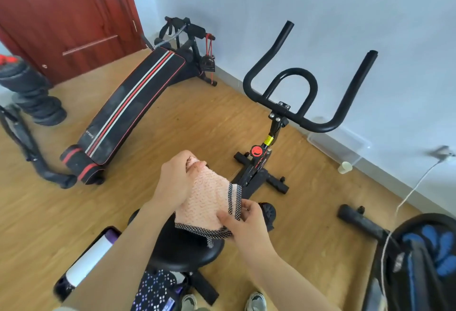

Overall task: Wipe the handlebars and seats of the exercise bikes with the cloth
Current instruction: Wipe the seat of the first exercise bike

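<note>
Both hands are on the pink cloth (206, 197): left hand (176, 182) grips the top end, right hand (243, 224) pinches the dotted trim at the lower corner. It's held just above the black seat (182, 249). The handlebars (303, 88) stand further out, by the wall, untouched.
</note>
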